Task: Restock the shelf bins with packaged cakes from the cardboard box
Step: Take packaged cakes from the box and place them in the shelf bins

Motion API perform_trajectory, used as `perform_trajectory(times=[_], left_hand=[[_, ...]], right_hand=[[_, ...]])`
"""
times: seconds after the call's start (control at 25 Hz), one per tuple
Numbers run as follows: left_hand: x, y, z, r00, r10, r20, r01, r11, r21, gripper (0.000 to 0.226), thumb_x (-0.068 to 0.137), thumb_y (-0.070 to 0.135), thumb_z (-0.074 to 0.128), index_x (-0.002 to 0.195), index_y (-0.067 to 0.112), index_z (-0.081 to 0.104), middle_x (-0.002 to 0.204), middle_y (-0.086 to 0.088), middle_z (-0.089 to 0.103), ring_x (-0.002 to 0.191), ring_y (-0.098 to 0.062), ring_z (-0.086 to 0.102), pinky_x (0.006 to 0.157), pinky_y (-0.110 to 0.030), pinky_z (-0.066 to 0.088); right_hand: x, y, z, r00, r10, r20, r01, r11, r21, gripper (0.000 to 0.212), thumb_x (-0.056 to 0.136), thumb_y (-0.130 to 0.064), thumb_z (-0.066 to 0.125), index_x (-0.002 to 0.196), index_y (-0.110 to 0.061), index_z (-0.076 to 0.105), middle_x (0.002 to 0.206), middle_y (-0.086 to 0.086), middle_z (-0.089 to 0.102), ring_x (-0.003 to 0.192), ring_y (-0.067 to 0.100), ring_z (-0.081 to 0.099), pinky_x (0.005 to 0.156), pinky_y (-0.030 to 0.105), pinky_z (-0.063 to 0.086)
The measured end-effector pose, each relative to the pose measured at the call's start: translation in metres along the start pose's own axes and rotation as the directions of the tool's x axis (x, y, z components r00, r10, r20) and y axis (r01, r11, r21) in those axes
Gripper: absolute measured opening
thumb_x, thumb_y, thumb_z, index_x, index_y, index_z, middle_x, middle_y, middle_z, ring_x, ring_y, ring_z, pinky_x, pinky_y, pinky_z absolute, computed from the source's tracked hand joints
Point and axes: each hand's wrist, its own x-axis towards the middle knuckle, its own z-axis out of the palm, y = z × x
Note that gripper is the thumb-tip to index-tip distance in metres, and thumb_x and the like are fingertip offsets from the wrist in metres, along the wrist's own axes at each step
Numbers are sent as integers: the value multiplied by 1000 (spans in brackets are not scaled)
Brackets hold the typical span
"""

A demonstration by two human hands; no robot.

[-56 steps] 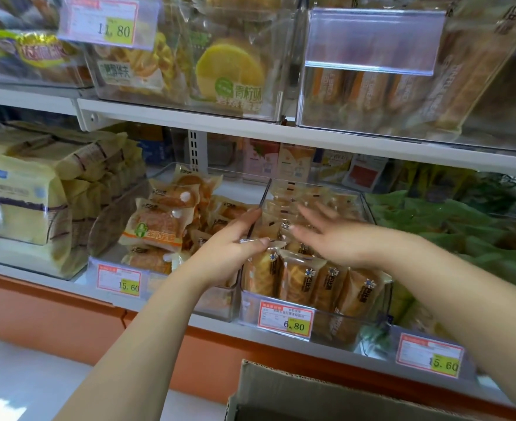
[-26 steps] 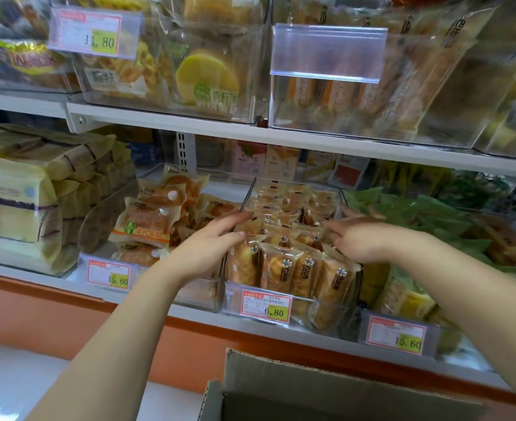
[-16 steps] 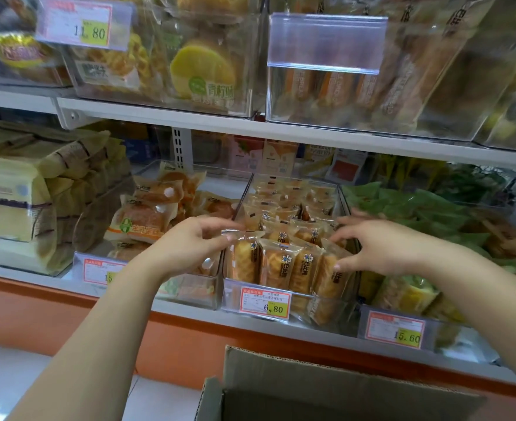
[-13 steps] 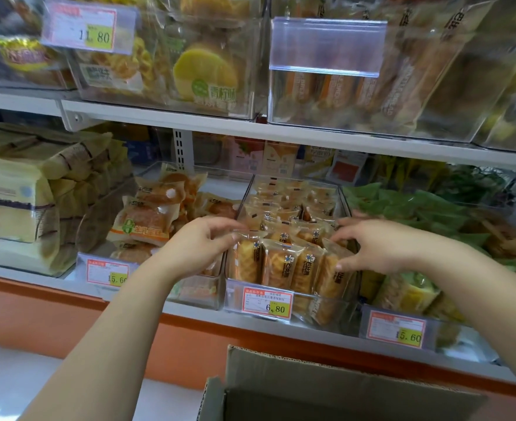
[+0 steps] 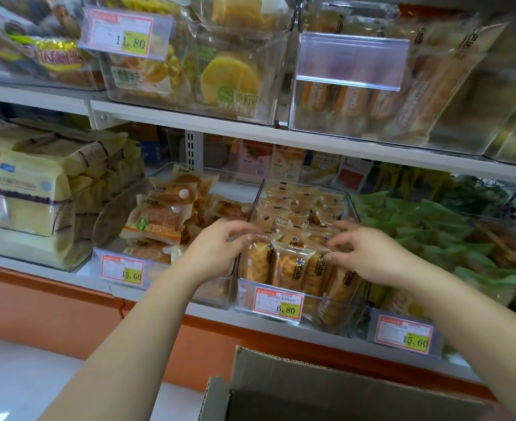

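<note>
Currently I have only the head view to go by, and it looks down at two shelf levels of clear bins.

On the lower shelf, the middle bin [image 5: 338, 314] carries a price tag [image 5: 278, 305] reading 6.80. It is packed with packaged cakes [image 5: 290, 265] standing upright in rows from front to back. My left hand [image 5: 220, 250] is at the front left corner of this bin, its fingers bent and pinching the crimped top of the leftmost front packet. My right hand [image 5: 369, 256] is at the front right, with curled fingers and thumb closing on the packet tops there.

Just beside it, the left bin [image 5: 110, 217] holds larger orange-banded packets [image 5: 156, 223] lying in a loose heap, and its front is tagged 15.60. The right bin [image 5: 369, 296] holds green packets [image 5: 432, 235]. At the far left, tall yellow bags [image 5: 28, 202] stand in another clear bin.

On the upper shelf [image 5: 250, 130], one bin tagged 11.80 holds a round lime-labelled cake [image 5: 229, 77] and waffle-patterned packs. The next bin [image 5: 311, 123] has a blank tag holder and long bread sticks [image 5: 357, 101] standing on end.

The cardboard box [image 5: 311, 381] sits below the hands at the bottom edge. Its flap is up and its inside is too dark for me to tell what it holds.
</note>
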Motion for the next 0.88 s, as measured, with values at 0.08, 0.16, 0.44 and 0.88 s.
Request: perform_trajectory(times=[0.08, 0.16, 0.44, 0.88], left_hand=[[1, 2, 5, 1000, -13, -20, 13, 1000, 8, 23, 99, 30, 52, 117, 37, 65, 122, 7, 55, 114, -10, 50, 97, -27, 39], [2, 2, 9, 999, -15, -30, 15, 1000, 2, 23, 99, 31, 52, 116, 39, 65, 125, 4, 55, 116, -11, 51, 101, -29, 40], [1, 5, -1, 1000, 8, 22, -7, 999, -44, 23, 98, 30, 55, 116, 42, 63, 113, 15, 55, 115, -6, 51, 99, -24, 40], [-23, -97, -97, 917, -108, -384, 236, 923, 305, 43, 100, 24, 48, 143, 25, 47, 153, 1, 40, 139, -16, 37, 111, -29, 30]], right_hand=[[0, -5, -3, 999, 21, 31, -20, 999, -34, 38, 89, -43, 63, 125, -30, 62, 159, -3, 23, 145, 19, 25, 116, 33, 21], [-3, -10, -8, 998, 27, 59, -24, 999, -48, 44, 90, -45, 61, 132, -35, 55, 160, -3, 21, 145, 19, 26, 115, 33, 25], [-13, -24, -8, 996, -57, 76, 59, 998, -26, 51, 97, -32, 52, 142, -50, 35, 162, -8, 8, 149, 17, 12, 119, 33, 13], [31, -152, 27, 923, -382, -36, 382, 904, 193, 57, 103, -34, 36, 154, -37, 11, 162, -10, -1, 149, 12, 10, 121, 32, 10]])
